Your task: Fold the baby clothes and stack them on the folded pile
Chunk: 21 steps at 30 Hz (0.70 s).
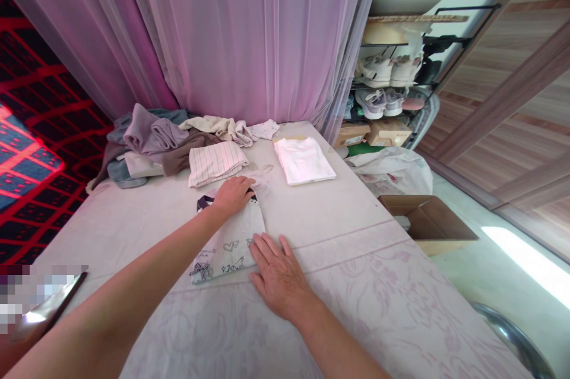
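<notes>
A pale grey garment (232,233) with dark trim and printed hearts and lettering lies folded on the bed-like surface (347,284). My left hand (234,193) reaches across it and rests on its far edge, fingers stretched out over the dark trim. At the near right corner my right hand (280,277) lies flat with its fingers apart, the tips touching the garment's side. Just beyond my left hand is a folded striped cloth (217,163). Farther right sits a folded white garment (304,160).
Loose clothes (154,135) are heaped at the back left, before a purple curtain (249,34). Beyond the right edge stand a shoe rack (392,43) and an open cardboard box (430,221). A metal basin (507,334) shows at the lower right.
</notes>
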Motion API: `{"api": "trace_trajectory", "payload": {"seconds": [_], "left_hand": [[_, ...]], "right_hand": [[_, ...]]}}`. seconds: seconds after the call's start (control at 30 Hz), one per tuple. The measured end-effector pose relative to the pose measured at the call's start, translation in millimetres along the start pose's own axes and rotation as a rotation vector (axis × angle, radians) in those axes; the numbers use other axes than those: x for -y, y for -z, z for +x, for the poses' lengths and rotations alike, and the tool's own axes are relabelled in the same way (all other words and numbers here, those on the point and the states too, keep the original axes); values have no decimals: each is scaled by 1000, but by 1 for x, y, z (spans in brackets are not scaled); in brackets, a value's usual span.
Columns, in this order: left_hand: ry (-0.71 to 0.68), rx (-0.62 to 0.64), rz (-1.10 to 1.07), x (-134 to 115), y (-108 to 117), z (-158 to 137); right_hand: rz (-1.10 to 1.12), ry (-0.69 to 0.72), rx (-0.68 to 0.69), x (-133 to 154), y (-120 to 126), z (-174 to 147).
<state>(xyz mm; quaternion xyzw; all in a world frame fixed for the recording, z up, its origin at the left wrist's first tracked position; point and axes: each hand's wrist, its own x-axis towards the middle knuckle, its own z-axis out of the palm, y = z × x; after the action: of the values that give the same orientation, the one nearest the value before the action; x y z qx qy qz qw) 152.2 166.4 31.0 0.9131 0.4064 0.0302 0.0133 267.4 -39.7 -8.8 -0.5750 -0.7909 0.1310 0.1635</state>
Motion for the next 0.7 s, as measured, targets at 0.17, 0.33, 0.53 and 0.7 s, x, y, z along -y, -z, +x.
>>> {"api": "trace_trajectory", "payload": {"seconds": [0.17, 0.33, 0.53, 0.7], "left_hand": [[-176, -62, 5, -14, -23, -41], [-107, 24, -19, -11, -39, -49], [-59, 36, -6, -13, -37, -34], [-62, -30, -2, -16, -38, -37]], "right_hand": [[-25, 7, -18, -1, -3, 0], [-34, 4, -26, 0, -4, -1], [-48, 23, -22, 1, -3, -4], [-78, 32, -45, 5, -5, -9]]}}
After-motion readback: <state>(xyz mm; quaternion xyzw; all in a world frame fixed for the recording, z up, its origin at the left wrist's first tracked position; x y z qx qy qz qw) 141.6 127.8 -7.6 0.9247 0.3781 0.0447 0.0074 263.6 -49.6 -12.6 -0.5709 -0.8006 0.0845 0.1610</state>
